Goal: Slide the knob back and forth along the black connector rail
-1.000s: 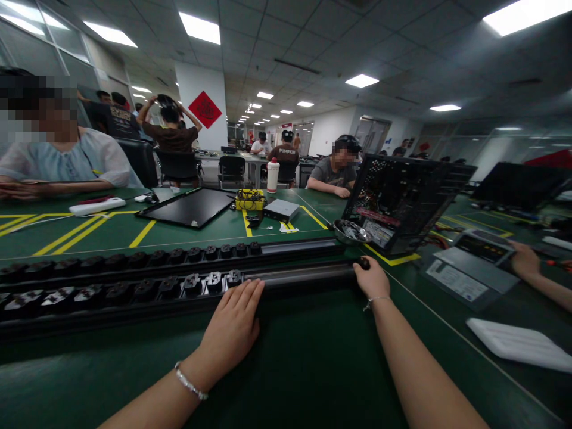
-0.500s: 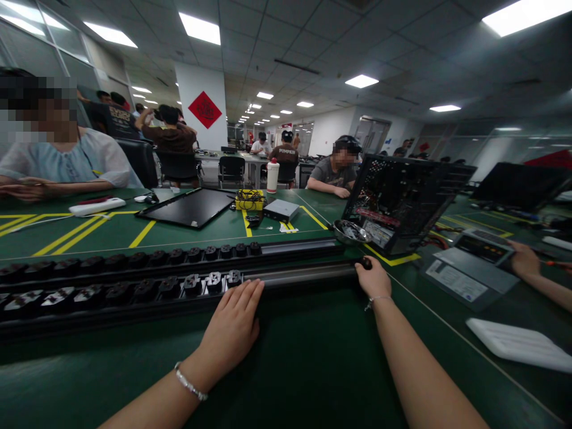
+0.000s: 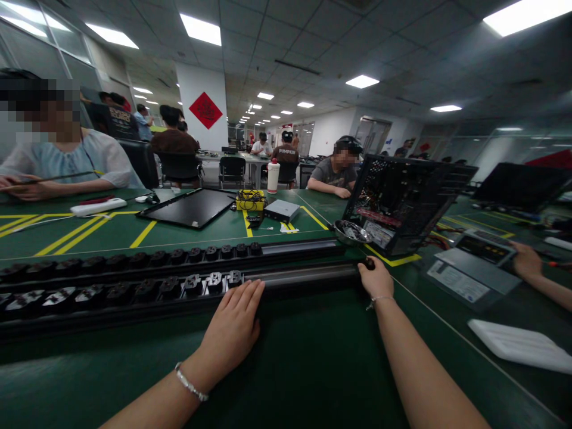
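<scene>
where the near track (image 3: 308, 273) lies: along the table (image 3: 308, 363), from the left edge of view to beside the right hand (image 3: 378, 280), nearer me than the far track (image 3: 304, 245).
near track handling: i judge it stiff and fairly light for its length; the glossy bare stretch could be slippery.
black sockets (image 3: 192, 283): a row sits along the left part of the near track; probably hard plastic, so i'd avoid prying at their edges.
best hold: i'd steady the near track by its long side walls.
small black piece (image 3: 369, 262): likely light and rigid; i'd pinch its sides.
right hand: clamped on the small black piece at the track's right end, thumb leftward; whether the piece touches the track, i cannot tell.
left hand (image 3: 232, 316): palm down, fingers straight and side by side, laid over the near track beside the last socket.
arm pose: left forearm (image 3: 165, 399) slants up rightward, right forearm (image 3: 417, 351) up leftward.
</scene>
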Motion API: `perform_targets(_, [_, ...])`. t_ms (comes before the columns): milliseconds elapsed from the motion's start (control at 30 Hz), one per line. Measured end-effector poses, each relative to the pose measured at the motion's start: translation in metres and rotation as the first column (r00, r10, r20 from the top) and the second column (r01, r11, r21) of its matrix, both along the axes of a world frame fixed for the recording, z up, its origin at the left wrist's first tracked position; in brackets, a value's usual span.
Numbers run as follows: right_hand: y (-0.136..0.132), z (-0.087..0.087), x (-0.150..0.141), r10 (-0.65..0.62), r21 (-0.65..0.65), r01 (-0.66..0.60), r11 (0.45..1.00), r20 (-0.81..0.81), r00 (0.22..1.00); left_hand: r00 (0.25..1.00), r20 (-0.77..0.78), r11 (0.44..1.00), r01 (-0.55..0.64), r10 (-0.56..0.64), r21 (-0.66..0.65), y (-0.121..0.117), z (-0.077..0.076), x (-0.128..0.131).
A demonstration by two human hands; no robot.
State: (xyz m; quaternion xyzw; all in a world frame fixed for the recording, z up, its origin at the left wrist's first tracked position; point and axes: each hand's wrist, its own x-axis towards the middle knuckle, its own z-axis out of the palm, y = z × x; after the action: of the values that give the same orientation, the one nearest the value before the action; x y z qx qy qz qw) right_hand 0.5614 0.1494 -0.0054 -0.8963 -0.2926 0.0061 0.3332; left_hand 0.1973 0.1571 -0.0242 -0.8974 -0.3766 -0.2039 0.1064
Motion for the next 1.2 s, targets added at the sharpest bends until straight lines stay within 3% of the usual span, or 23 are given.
perform_targets(1200, [0.0005,-0.0042,0.0057,-0.006,0.061,0.005,0.998,0.009,1.0,1.0,0.015,1.0,0.0,0.0,0.0,0.0006,-0.0026,-0.0009])
